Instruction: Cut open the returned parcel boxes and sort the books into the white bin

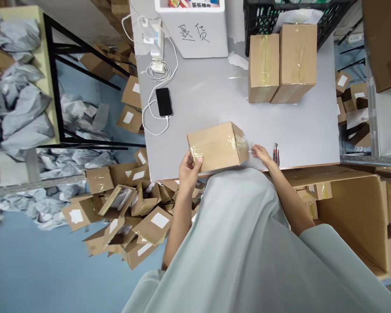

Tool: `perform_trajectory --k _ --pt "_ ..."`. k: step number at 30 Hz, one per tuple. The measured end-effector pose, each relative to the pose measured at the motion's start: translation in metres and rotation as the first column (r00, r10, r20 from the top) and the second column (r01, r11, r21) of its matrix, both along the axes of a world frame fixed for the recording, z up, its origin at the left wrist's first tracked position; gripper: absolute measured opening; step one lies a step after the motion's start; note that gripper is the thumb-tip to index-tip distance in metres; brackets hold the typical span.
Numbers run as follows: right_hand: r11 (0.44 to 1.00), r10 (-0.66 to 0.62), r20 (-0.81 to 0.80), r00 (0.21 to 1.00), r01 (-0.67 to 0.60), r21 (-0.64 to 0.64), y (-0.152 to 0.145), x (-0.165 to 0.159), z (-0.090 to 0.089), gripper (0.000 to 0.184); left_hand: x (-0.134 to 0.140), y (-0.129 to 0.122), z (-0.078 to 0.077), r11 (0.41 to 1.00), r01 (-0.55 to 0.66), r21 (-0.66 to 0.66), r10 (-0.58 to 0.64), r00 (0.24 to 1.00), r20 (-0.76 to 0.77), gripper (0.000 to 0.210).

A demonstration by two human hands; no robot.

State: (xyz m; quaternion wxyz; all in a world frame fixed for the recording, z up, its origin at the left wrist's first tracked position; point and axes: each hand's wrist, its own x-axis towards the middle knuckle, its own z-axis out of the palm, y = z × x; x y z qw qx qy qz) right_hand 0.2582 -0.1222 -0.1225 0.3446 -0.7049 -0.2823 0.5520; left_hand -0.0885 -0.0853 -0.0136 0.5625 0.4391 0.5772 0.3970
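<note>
Cardboard box (215, 145) held at near edge of table (313, 134). Its left end is gripped by left hand (188, 171), thumb on top. Right hand (261, 153) loosely curled just beside the taped end; whether anything is pinched cannot be told. Box best kept steady, taped end turned rightward.
</note>
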Motion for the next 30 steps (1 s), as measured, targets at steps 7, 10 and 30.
perform_trajectory --k 7,10,30 --pt "0.998 0.058 -0.256 0.965 -0.053 0.028 0.008 -0.038 0.022 0.061 -0.069 -0.006 -0.030 0.958 -0.262 -0.111 0.264 0.965 -0.005 0.078" --pt "0.994 0.077 -0.282 0.956 -0.052 0.095 0.007 -0.041 0.033 0.068 -0.086 -0.005 -0.040 0.942 -0.296 -0.156 0.304 0.952 0.024 0.059" --pt "0.969 -0.112 0.273 0.956 0.044 0.244 -0.030 0.036 0.083 0.054 0.049 0.036 -0.092 0.934 -0.032 -0.356 0.083 0.988 0.129 0.036"
